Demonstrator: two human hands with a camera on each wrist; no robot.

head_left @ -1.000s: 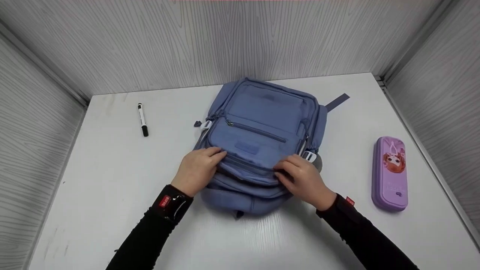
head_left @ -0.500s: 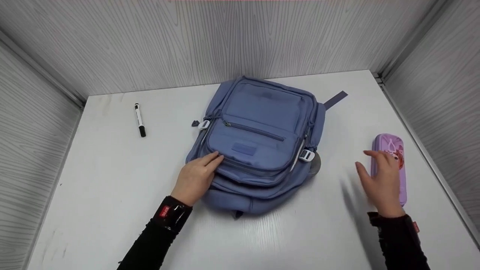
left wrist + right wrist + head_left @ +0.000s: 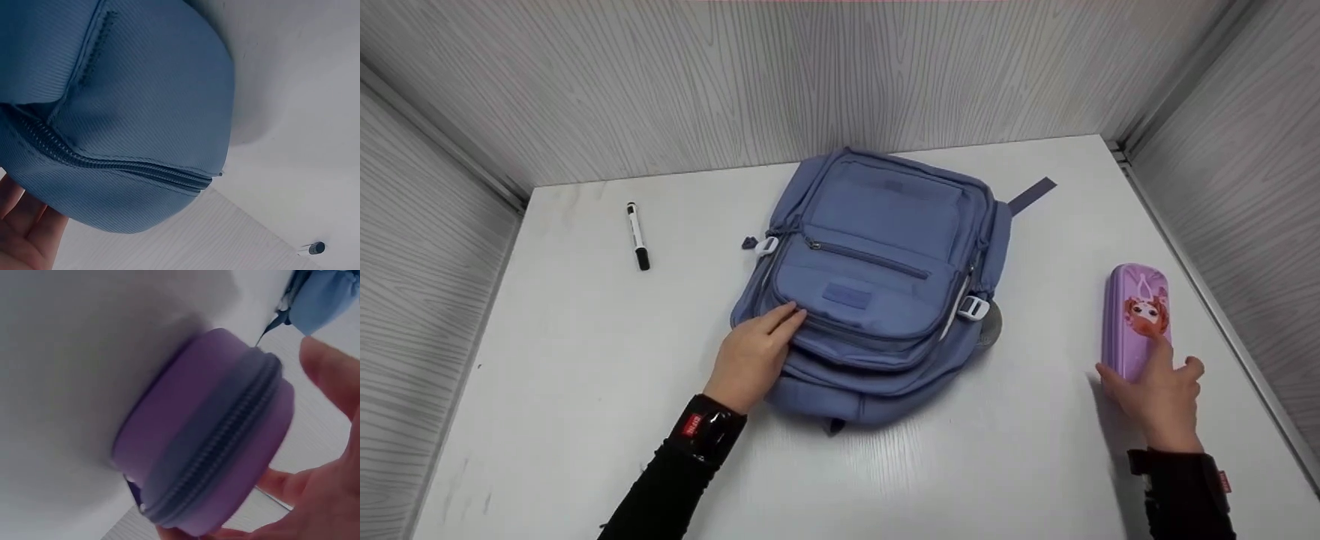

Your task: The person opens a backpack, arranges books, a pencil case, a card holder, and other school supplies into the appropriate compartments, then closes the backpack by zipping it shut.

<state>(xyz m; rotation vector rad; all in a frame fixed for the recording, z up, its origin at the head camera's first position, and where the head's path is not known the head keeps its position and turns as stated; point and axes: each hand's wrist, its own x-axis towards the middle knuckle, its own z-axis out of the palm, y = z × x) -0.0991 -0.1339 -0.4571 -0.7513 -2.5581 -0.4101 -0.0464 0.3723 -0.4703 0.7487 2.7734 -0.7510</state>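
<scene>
A blue backpack [image 3: 885, 217] lies on the white table in the head view. My left hand [image 3: 750, 356] rests on its lower left front, fingertips at the edge of the front pocket. The left wrist view shows the backpack's zipped fabric [image 3: 152, 95] close up, partly hiding the fingers [image 3: 48, 230]. On the right, my right hand [image 3: 1162, 397] is spread over the near end of a purple pencil case [image 3: 1126, 337] with a cartoon girl on its lid. In the right wrist view, the case's zipped end [image 3: 208, 439] sits between the spread fingers, the thumb [image 3: 329, 371] apart from it.
A black-and-white marker [image 3: 637, 236] lies left of the backpack. A dark strap [image 3: 1033, 196] sticks out from the bag's upper right. A grey wood-grain panel [image 3: 810, 82] stands behind the table [image 3: 570, 375], with more panels at both sides.
My right hand has left the backpack's front pocket and moved right, first above the pencil case, then back to its near end. My left hand has stayed at the backpack.
</scene>
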